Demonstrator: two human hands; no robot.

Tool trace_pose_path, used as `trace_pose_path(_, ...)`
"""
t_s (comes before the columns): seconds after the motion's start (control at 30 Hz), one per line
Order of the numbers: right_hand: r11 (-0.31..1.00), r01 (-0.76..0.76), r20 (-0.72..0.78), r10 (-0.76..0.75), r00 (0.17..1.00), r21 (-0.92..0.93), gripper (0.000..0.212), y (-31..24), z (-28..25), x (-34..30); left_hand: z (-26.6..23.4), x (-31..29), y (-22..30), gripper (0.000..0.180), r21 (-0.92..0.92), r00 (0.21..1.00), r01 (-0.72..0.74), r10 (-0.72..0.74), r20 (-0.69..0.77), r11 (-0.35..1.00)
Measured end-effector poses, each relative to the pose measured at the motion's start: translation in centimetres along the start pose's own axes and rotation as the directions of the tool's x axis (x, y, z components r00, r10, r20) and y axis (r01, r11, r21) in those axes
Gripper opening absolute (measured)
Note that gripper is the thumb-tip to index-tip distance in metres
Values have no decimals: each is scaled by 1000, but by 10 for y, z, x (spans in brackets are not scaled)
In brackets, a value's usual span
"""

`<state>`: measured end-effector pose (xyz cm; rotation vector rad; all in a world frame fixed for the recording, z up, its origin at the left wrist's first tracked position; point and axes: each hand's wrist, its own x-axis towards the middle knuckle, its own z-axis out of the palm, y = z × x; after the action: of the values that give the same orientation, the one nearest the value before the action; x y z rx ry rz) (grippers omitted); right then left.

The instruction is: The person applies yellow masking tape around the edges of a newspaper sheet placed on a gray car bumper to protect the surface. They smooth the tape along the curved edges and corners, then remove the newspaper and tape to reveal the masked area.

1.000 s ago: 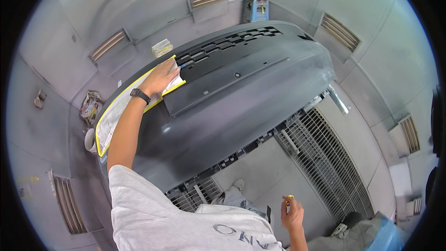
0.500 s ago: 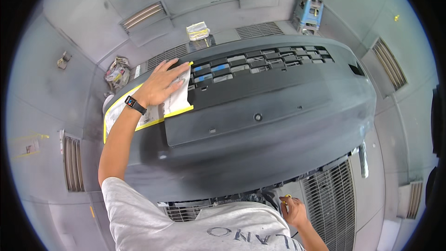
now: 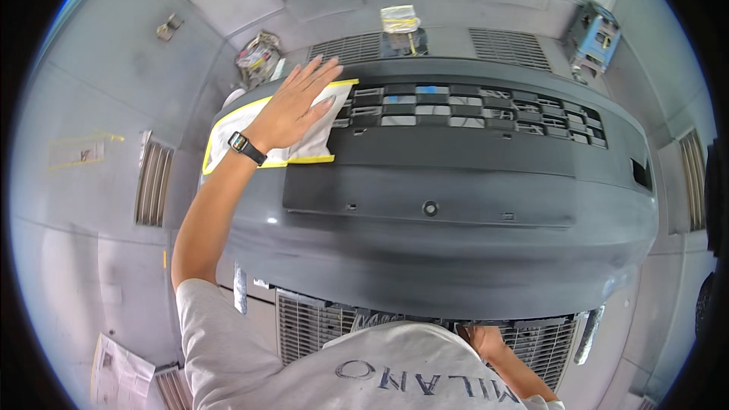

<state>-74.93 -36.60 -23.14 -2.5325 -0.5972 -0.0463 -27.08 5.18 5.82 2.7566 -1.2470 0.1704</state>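
Note:
A large dark grey car bumper (image 3: pixel 425 247) with a grid of openings spans the middle. White masking paper (image 3: pixel 235 125) edged with yellow tape (image 3: pixel 311 159) covers its left end. My left hand (image 3: pixel 296 110) lies over the paper with its fingers stretched out, holding nothing; a black watch is on the wrist. Close to my body, at the bumper's near edge, my right hand (image 3: pixel 484 340) is low with its fingers curled. Their tips are partly hidden, and what they hold cannot be made out.
Floor grates (image 3: pixel 315 326) lie beneath the bumper. A blue and grey step stool (image 3: pixel 596 39) stands at the far right. At the back sit a paper-wrapped block (image 3: pixel 400 20) and a crumpled bundle (image 3: pixel 260 57). Grey walls with vents surround the bumper.
The view has swung left, shifting the bumper rightward in the picture. My left hand remains over the paper. My right hand, with something small and yellow at its fingers before, now shows no yellow.

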Motion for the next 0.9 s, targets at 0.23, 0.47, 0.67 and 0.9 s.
trace_pose_path(0.23, 984, 172, 118, -165, 979, -54, 32, 9, 11, 16, 35, -63, 100, 80, -98, 985, 152, -158, -64, 984)
trace_pose_path(0.47, 989, -24, 235, -11, 972, 147, 24, -81, -14, 81, 22, -152, 180, 82, -335, 982, -184, 156, -110, 924)
trace_pose_path(0.67, 989, -55, 106, 41, 993, 140, 22, -190, 38, 75, -14, -312, 146, 53, -374, 941, -171, 39, -337, 911)
trace_pose_path(0.9, 990, -109, 322, 73, 944, 92, 23, -280, 68, 64, -141, -508, 145, 52, -274, 536, -261, -97, -838, 925)
